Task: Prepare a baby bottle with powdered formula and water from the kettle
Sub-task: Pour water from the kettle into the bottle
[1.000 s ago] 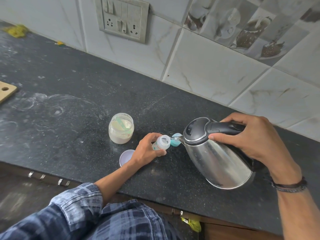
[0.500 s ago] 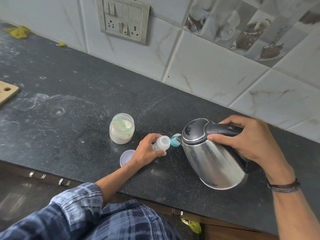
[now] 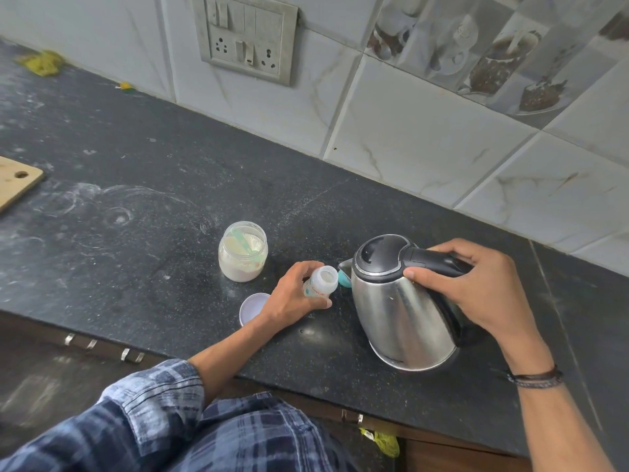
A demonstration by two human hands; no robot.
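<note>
Head view, centre of the frame: the baby bottle (image 3: 320, 282) is down on the dark stone countertop (image 3: 170, 185), its long axis near upright with the open mouth leaning a touch toward the right of the frame — toward the kettle's spout (image 3: 345, 265). The left hand (image 3: 293, 294) has it, fingers curled round the lower body of the bottle, thumb across the front. Spout and bottle mouth sit just beside each other; whether water runs between them cannot be told.

Right of centre, the steel kettle (image 3: 405, 311) — black lid shut, spout aimed left at the bottle, body tipped slightly that way. The right hand (image 3: 476, 287) is wrapped tight round the black handle, thumb along its near side.

Around them: an open formula jar (image 3: 243, 255) stands upright just left of the bottle, powder inside and a pale green scoop (image 3: 240, 240) lying in it. A round lid (image 3: 252, 307) lies flat below the jar, partly under the left wrist. A teal piece (image 3: 343, 280) peeks out between bottle and kettle. Far left edge, a wooden board corner (image 3: 17, 183); upper centre, a switch panel (image 3: 245, 37) on the tiled wall.
</note>
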